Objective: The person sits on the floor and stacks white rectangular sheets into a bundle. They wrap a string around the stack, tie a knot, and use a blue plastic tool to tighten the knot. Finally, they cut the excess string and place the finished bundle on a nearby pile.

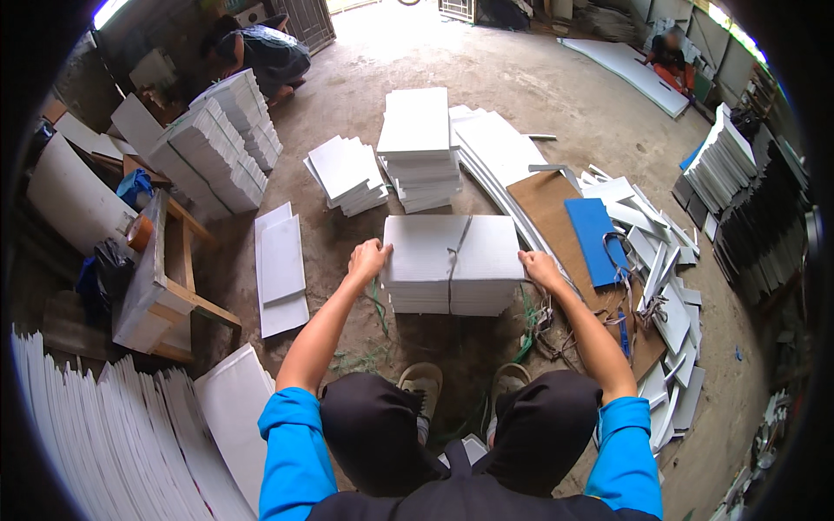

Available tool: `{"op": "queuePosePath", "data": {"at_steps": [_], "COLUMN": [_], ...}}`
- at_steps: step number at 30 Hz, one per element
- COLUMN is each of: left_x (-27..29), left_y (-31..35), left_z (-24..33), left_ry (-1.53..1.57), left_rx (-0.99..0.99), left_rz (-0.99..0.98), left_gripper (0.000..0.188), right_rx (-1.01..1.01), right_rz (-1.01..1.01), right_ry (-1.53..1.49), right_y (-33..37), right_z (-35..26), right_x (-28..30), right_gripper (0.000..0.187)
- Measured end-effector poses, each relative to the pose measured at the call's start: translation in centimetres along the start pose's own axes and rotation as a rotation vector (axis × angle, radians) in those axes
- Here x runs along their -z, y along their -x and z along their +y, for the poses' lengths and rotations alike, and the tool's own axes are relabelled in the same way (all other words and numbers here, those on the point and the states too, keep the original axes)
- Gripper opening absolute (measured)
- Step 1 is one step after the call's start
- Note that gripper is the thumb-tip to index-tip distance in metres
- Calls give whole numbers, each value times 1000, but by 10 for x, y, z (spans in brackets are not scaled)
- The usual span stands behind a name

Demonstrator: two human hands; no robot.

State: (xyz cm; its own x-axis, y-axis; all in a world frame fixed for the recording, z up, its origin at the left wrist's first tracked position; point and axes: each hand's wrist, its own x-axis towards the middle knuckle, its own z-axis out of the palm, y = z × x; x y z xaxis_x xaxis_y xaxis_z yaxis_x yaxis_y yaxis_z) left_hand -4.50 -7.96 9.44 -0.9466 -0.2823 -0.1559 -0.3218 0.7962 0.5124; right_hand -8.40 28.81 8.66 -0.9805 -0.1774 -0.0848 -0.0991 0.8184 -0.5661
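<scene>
My left hand [370, 260] and my right hand [542, 269] touch the two ends of a stack of white sheets [413, 247], which sits right between my fingers. My fingers are bent in at its top edges, but some tips are hidden — I cannot tell how far open they are or if they have a good hold. A dark strap [450, 286] runs over the top and down the front; the part underneath is hidden. Past my fingers stands a tall white pile [417, 126], and my stack hides a little of the floor before it. To the right of my right fingers is a blue board [592, 243], partly covered by tangled cords. Farther right lie white scraps [682, 321], too jumbled to count. Well left of my left fingers, thin sheets [95, 425] get cut off by the dark round edge — and a crouching person [274, 56] is hard to make out beyond.
</scene>
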Motion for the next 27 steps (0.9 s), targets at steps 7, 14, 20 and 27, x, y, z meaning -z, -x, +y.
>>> {"op": "queuePosePath", "data": {"at_steps": [7, 14, 20, 27], "left_x": [25, 0, -29, -30], "left_y": [10, -16, -11, -7], "left_z": [44, 68, 84, 108], "left_ry": [-327, -351, -166, -248], "left_rx": [-199, -387, -313, -426], "left_rz": [131, 113, 151, 220], "left_gripper": [26, 25, 34, 48], "right_rx": [33, 157, 212, 131], "right_rz": [-48, -229, -212, -196], "right_ry": [448, 437, 263, 342], "right_y": [-6, -54, -62, -47], "right_z": [-67, -98, -65, -87], "right_x": [58, 20, -18, -15], "right_gripper": [31, 29, 38, 48]}}
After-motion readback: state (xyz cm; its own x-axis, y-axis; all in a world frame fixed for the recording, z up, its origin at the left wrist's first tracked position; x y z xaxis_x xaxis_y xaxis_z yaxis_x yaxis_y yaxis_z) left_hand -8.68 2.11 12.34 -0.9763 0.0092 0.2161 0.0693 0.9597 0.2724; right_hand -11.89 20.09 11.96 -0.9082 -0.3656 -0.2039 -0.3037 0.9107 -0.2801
